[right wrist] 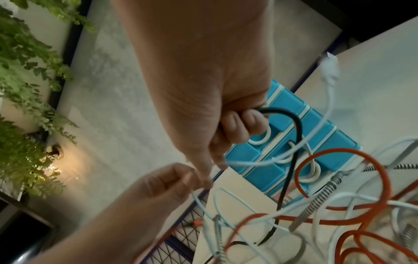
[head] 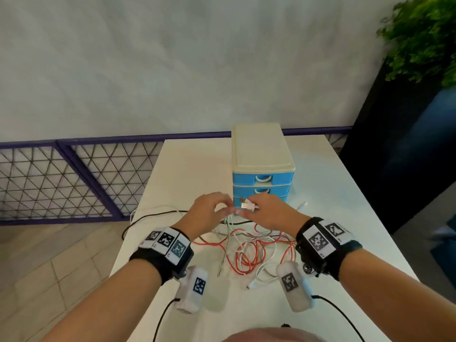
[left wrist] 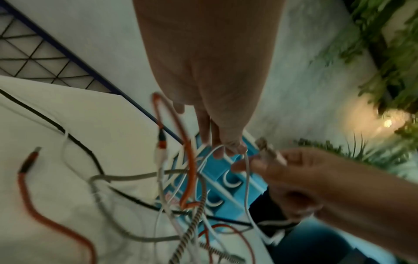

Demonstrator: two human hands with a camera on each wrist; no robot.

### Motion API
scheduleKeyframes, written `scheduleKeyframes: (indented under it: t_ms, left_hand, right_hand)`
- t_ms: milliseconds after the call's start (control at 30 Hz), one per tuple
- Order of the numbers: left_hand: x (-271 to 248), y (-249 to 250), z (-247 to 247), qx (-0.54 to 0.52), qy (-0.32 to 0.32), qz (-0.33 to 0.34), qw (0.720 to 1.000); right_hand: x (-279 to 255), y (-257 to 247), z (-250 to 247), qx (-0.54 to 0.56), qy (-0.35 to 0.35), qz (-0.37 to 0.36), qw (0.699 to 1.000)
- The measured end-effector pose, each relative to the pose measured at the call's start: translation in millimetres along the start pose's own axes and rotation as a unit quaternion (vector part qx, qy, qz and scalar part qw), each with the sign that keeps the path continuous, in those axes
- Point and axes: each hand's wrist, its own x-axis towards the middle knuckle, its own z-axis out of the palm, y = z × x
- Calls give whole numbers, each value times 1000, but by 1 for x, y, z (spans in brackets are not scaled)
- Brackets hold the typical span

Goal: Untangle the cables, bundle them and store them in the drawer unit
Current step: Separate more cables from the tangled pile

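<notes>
White desk (head: pixel 187 169): tangled red, white and black cables (head: pixel 249 253) lay under both hands. Left hand (head: pixel 204 213) pinched a thin white cable (left wrist: pixel 246 178); right hand (head: pixel 266 213) gripped its silver plug (head: pixel 247 206) plus a black cable (right wrist: pixel 291 160), likely to thread it free. Blue plastic drawer unit (head: pixel 261 164) sat shut just beyond.

The drawer unit (head: pixel 262 169) stands on the table (head: pixel 345 218). Both hands (head: pixel 209 213) (head: pixel 269 213) meet just before it; the cable tangle (head: pixel 251 253) lies nearer still.

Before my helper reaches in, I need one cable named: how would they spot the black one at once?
Start at the blue drawer unit on the white table. From the tangle before it, the black cable loops left over the table edge. Its neighbours are orange, white or braided grey.
</notes>
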Motion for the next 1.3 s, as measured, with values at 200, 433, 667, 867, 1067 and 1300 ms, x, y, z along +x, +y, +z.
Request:
scheduleKeyframes:
  t_ms: [200, 433, 667, 867, 1067, 1300]
  left_hand:
    - [7, 10, -22, -163, 43, -52, 984]
    - [4, -14, -29, -204, 120, -107, 966]
    - [-7, -17, -17, 36, -148, -44, 987]
    - [16, 44, 0, -88, -36, -35, 995]
    - [28, 52, -14, -200, 44, -25, 979]
    - [12, 50, -4, -167, -107, 9, 980]
  right_hand:
    - [2, 18, -9, -13, -24, 10, 1000]
    - [-5, 38, -45, -43, 2, 35, 998]
    - [-4, 25, -59, 29, 76, 25, 996]
    - [3, -5, -40, 73, 106, -28, 991]
    - [6, -12, -44, 421, 140, 43, 895]
    - [10, -36, -46, 368, 217, -10, 904]
